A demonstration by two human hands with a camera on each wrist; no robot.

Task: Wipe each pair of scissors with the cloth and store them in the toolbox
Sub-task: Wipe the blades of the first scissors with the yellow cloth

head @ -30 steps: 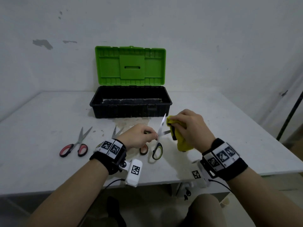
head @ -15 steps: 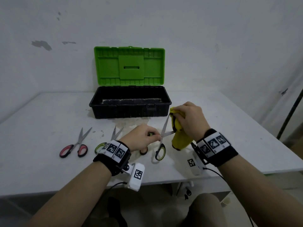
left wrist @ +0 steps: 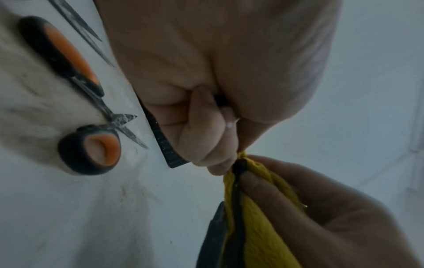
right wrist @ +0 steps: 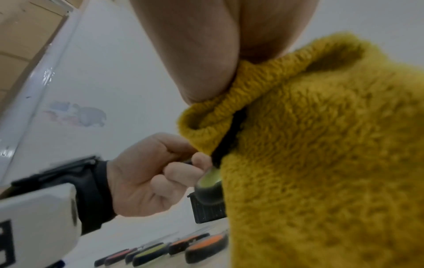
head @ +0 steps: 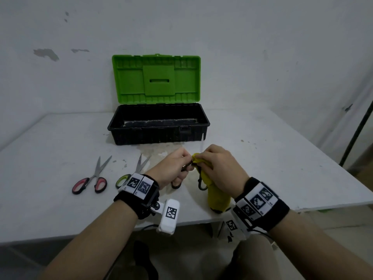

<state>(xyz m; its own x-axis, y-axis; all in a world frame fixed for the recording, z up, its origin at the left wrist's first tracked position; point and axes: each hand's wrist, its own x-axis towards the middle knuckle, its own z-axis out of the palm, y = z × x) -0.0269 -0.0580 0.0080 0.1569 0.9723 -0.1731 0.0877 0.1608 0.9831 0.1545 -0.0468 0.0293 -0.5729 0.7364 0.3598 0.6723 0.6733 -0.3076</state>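
My left hand (head: 186, 165) pinches a dark part of a pair of green-and-black-handled scissors (head: 201, 184) just above the table, in front of the toolbox. My right hand (head: 203, 158) grips the yellow cloth (head: 217, 201), which is folded over the scissors; the blades are hidden inside it. One handle loop (right wrist: 207, 188) hangs out beside the cloth (right wrist: 321, 163). In the left wrist view the left hand (left wrist: 229, 163) meets the cloth (left wrist: 263, 226) at the scissors (left wrist: 214, 235). The black toolbox (head: 159, 128) stands open, green lid (head: 156, 77) upright.
Orange-handled scissors (head: 176, 184) (left wrist: 69, 59) lie on the white table (head: 282, 158) under my left hand. A green-handled pair (head: 129, 176) and a red-handled pair (head: 88, 182) lie further left. A dark pole (head: 357, 134) leans at the right.
My right hand has slid the cloth down from the blade tip towards my left hand. The bare blades seen earlier are now covered. Both hands sit close together.
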